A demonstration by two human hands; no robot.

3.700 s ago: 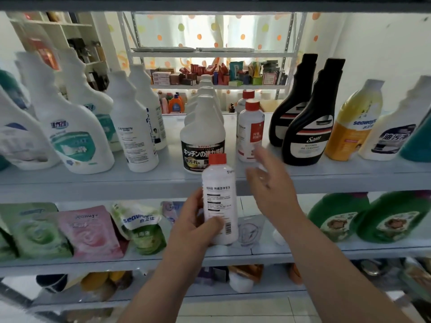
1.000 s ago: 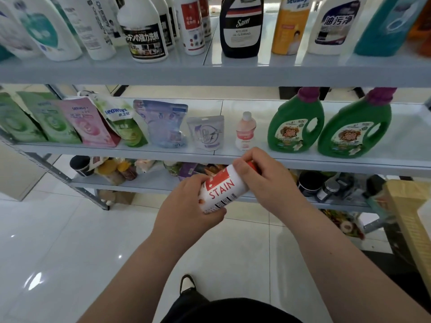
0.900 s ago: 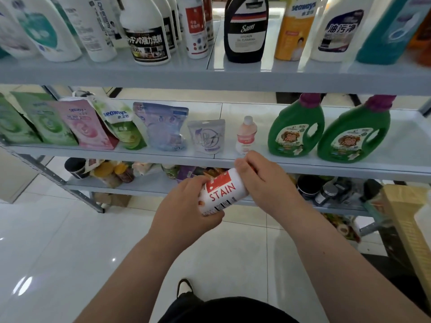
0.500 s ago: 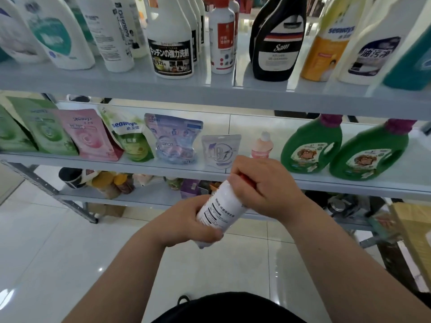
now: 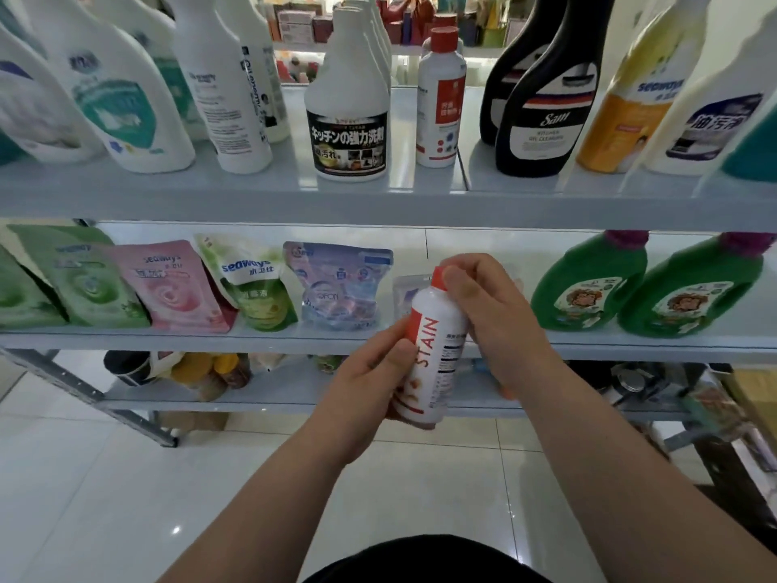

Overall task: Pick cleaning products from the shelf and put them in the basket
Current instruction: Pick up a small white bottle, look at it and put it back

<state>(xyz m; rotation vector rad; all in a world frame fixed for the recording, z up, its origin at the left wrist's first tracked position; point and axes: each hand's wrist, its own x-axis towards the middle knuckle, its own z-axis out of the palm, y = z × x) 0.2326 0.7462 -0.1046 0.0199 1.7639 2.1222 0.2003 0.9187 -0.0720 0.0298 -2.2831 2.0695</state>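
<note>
A white stain-remover bottle with a red cap is held nearly upright before the middle shelf. The left hand wraps its grip round the lower body; the right hand pinches the cap end.

On the upper shelf bottles stand close; narrow gaps flank the red-capped bottle, between the black-labelled white bottle and the black bottles. On the middle shelf pouches overlap at left and 2 green jugs fill the right. The stretch between is screened by the left hand and right hand around the stain bottle. Open floor lies below.
</note>
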